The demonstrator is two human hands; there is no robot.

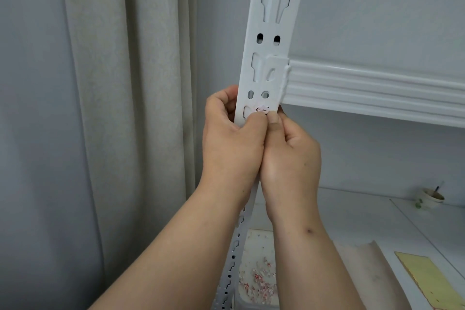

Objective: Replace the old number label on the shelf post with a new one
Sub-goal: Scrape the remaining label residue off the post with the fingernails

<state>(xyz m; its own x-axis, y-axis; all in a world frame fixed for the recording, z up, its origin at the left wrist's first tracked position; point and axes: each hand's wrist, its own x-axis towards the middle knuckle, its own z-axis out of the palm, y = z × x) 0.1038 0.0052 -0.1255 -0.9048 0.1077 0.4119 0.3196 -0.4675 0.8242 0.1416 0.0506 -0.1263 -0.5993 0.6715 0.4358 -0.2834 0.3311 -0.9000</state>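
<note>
A white slotted shelf post (pixel 270 27) rises through the middle of the view. On its face, just below the shelf rail, clings a torn remnant of the old label (pixel 262 109) with red and black marks. My left hand (pixel 232 138) grips the post from the left side, its thumb lying across the front just under the remnant. My right hand (pixel 289 156) is on the right, its thumb tip pressing the label's lower edge and its fingers curled behind the post. No new label is in view.
A white shelf rail (pixel 377 88) runs right from the post. Below, a white tray (pixel 259 274) holds several red-and-white paper scraps. A yellow sheet (pixel 425 279) and a small cup (pixel 429 197) sit on the lower shelf. A beige curtain (pixel 120 108) hangs at left.
</note>
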